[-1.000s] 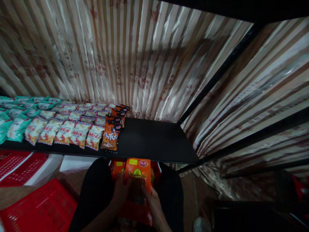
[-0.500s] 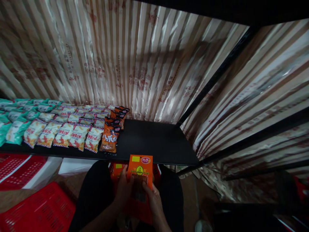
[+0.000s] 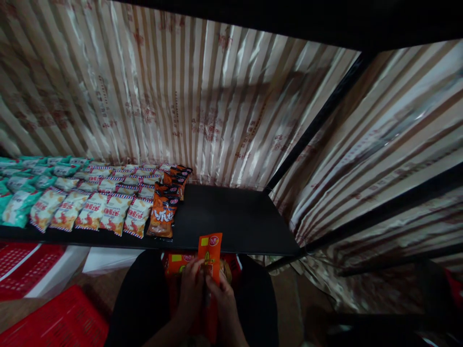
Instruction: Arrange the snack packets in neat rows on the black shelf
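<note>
Here, in the head view, the left hand (image 3: 191,288) and right hand (image 3: 222,295) are partly closed, both gripping an orange packet (image 3: 210,245) at the near edge of a black shelf (image 3: 227,217). Another packet (image 3: 176,259) shows just left. Snack bags (image 3: 115,212) line the shelf's left side.

Your left hand (image 3: 191,284) and right hand (image 3: 221,291) are covering part of the orange packet (image 3: 210,246) at bottom centre, and blur is hiding its small print from you. Your left hand is also partly hiding a second packet (image 3: 176,259). The left edge is cutting off the teal bags (image 3: 21,207); the bottom edge is cutting the slotted red basket (image 3: 61,320).
</note>
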